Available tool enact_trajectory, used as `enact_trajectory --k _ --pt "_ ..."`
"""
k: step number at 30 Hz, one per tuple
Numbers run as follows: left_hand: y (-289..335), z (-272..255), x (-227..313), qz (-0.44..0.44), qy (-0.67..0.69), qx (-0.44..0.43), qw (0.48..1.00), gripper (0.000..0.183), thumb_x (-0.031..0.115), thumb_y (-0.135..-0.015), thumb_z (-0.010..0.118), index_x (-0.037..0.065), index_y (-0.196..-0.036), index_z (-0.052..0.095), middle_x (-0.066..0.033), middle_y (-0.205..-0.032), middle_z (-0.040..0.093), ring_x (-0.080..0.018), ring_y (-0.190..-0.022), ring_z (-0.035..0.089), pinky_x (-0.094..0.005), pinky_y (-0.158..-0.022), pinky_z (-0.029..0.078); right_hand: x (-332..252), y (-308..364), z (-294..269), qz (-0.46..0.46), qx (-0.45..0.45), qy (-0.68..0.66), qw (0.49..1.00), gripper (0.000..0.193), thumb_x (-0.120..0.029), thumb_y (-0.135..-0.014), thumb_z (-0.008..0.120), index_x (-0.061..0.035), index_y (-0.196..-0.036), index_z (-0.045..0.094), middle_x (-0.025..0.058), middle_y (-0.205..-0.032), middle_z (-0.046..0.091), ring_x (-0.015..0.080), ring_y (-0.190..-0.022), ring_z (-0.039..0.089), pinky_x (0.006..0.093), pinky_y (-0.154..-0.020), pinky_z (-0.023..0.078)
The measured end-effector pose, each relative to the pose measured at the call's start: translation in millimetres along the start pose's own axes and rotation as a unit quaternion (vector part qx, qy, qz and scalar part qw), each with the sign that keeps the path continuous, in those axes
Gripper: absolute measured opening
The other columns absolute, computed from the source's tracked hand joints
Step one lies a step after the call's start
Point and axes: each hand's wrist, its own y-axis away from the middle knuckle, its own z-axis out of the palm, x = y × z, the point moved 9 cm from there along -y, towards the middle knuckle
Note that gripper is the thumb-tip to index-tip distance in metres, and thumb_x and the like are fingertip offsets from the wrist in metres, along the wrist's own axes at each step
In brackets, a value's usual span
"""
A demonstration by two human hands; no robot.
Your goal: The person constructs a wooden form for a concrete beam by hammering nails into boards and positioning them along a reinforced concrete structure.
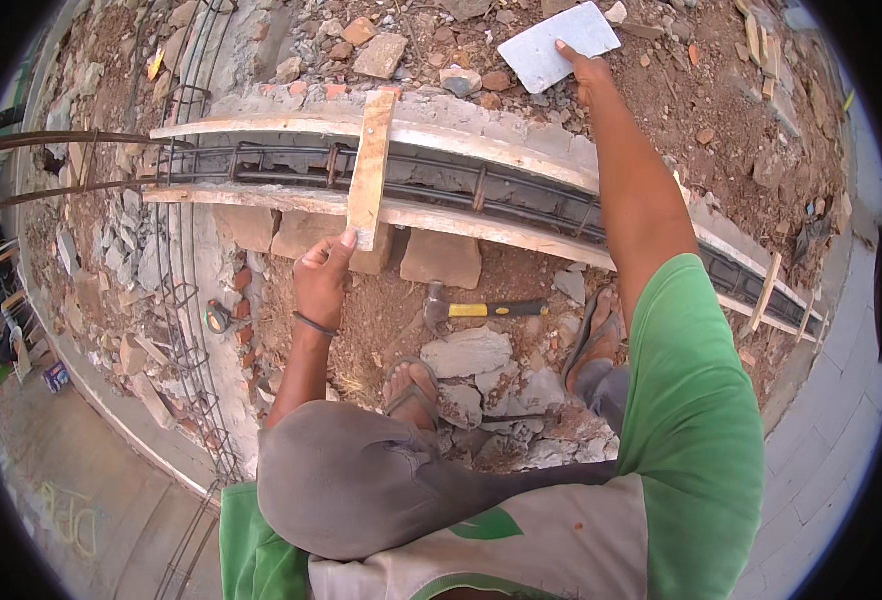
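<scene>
My left hand is closed, its thumb pressed on the near end of a short wooden strip. That strip lies crosswise over two long form boards, the far board and the near board. Between the boards runs a steel rebar cage. Stretched out to the far right, my right hand grips a flat, pale grey rectangular slab by its near edge, thumb on top and the other fingers mostly hidden. On the dirt by my feet lies a hammer with a yellow and black handle.
A tape measure sits at the left, beside an upright-running rebar cage. Stone blocks line the near board. Broken concrete surrounds my sandalled feet. Another wooden crosspiece spans the boards at right. Rubble covers the far ground.
</scene>
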Motion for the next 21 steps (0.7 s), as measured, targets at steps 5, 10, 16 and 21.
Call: enact_trajectory --k 5,10,16,21 --pt "-2 13 -2 -0.002 0.033 -0.022 0.999 0.029 0.034 -0.09 0.068 0.008 -0.079 0.061 0.0059 -0.056 0.044 -0.0045 -0.046 0.038 -0.022 -0.045 0.031 -55 -1 -33 -0.136 -0.05 0.148 0.978 0.069 -0.022 -0.065 0.086 0.0159 -0.113 0.051 0.0217 -0.104 0.064 0.0255 -0.089 0.067 0.0353 -0.08 0.053" --pt "-6 9 -7 0.006 0.078 -0.026 0.997 0.026 0.03 -0.087 0.071 0.006 -0.082 0.065 0.0059 -0.058 0.048 -0.0034 -0.046 0.04 -0.0211 -0.043 0.031 -187 147 -15 -0.304 -0.176 0.208 0.913 0.075 -0.035 -0.067 0.084 0.0106 -0.12 0.054 0.0192 -0.099 0.064 0.0265 -0.095 0.064 0.038 -0.087 0.05" --pt "-13 -3 -13 0.023 0.09 -0.029 0.995 0.027 0.032 -0.087 0.072 0.007 -0.081 0.065 0.0074 -0.058 0.046 -0.0017 -0.047 0.037 -0.0206 -0.043 0.028 -182 300 -4 -0.142 -0.228 0.434 0.86 0.08 -0.026 -0.067 0.083 0.0089 -0.127 0.043 0.0204 -0.117 0.059 0.0299 -0.108 0.059 0.0381 -0.095 0.046" --pt "-12 16 -6 0.051 0.091 -0.052 0.993 0.028 0.033 -0.087 0.071 0.006 -0.08 0.065 0.0089 -0.059 0.044 -0.0007 -0.049 0.034 -0.0214 -0.043 0.026 -102 310 -32 -0.127 -0.176 0.382 0.898 0.092 -0.019 -0.066 0.085 0.0063 -0.135 0.03 0.0196 -0.123 0.054 0.0276 -0.115 0.054 0.0383 -0.099 0.044"
